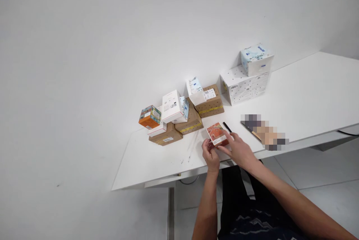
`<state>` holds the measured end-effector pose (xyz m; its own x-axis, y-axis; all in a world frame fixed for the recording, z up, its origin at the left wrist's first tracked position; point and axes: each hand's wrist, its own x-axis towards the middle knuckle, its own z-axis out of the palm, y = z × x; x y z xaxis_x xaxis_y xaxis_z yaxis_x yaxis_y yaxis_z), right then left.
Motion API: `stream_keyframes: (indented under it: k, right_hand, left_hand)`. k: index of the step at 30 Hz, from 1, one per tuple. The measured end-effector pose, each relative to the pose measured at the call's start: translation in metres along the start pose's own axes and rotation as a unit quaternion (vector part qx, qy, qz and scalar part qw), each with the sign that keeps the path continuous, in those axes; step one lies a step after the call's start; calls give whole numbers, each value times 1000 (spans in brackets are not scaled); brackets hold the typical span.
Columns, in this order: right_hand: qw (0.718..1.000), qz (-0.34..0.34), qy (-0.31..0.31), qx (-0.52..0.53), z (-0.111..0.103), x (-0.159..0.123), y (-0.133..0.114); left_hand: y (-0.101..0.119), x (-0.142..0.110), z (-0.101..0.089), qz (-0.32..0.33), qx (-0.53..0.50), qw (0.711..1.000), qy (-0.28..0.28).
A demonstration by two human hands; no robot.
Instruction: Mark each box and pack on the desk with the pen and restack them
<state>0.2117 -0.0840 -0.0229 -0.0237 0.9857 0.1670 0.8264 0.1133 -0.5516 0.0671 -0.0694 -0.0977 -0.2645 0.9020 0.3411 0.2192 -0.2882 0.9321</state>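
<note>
A small red box [215, 131] with a white edge and a printed top is held tilted near the front edge of the white table. My left hand [210, 155] grips its lower left side, fingers curled against it. On the right side, my right hand [238, 148] has its thumb and fingers around the box, with a fingertip over the printed face. The underside of the box is hidden. Just behind my right hand lies a thin black stick-like object [227, 127], partly covered by the fingers.
Brown cartons [209, 103] stand along the wall, with white boxes [171, 106], tissue packs [195, 89] and an orange box [150, 117] stacked on them. Further right, another tissue pack [257, 60] rests on a white carton [246, 87]. A blurred flat object [263, 132] lies right of my hands on the table [303, 94].
</note>
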Motion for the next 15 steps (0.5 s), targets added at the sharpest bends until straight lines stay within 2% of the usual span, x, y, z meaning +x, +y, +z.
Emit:
stream_keyframes:
  k: [2, 4, 7, 10, 12, 15]
  right_hand:
    - [999, 3, -13, -35, 7, 0, -20]
    - [997, 21, -11, -69, 13, 1, -30]
    - [997, 35, 0, -74, 20, 5, -29]
    - [999, 21, 19, -26, 20, 9, -21]
    - [999, 8, 38, 33, 12, 12, -17]
    - [991, 1, 90, 101, -20, 23, -12]
  left_hand:
    - [-2, 0, -1, -9, -16, 1000, 5]
    - [-3, -1, -2, -14, -18, 1000, 14]
    - [-2, -1, -3, -10, -11, 1000, 20]
    - [0, -2, -3, 2, -19, 1000, 14]
    - [2, -2, -2, 4, -29, 999, 19]
    - [3, -1, -2, 1, -30, 999, 40]
